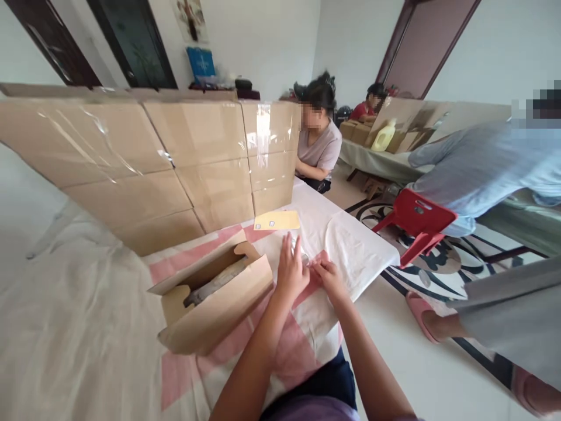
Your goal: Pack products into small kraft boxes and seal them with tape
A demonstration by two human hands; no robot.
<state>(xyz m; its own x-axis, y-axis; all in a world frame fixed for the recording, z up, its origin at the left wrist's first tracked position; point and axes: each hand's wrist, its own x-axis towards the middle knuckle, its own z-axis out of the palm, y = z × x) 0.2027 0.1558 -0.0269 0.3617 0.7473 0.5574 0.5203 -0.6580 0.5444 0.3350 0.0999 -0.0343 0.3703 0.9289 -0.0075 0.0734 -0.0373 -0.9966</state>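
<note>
The left hand (293, 268) is holding a small pale, shiny thing (305, 257) above the cloth-covered table (350, 251); its fingers are standing almost straight and only slightly spread, pointing away from the body. The right hand (332, 279) is bringing its fingertips close together just beside the near end of this thing; I cannot tell if they are pinching something. The thing seems to be pointing away from the person, its long axis leaning a little to the left, but the left fingers are partly hiding it.

To the left of the hands, an open cardboard box (228, 310) is lying lengthwise, slanting away to the right, and a grey wrapped item (219, 282) is resting inside it. Beyond the hands a yellow sheet (283, 219) is lying flat, carrying two small labels whose writing is too small for reading. Farther, stacked cartons (197, 134) are showing glossy tape. Behind their right end a co-worker (319, 146) is sitting. On the far side, a blue bag (201, 61) is bearing unreadable white print.
</note>
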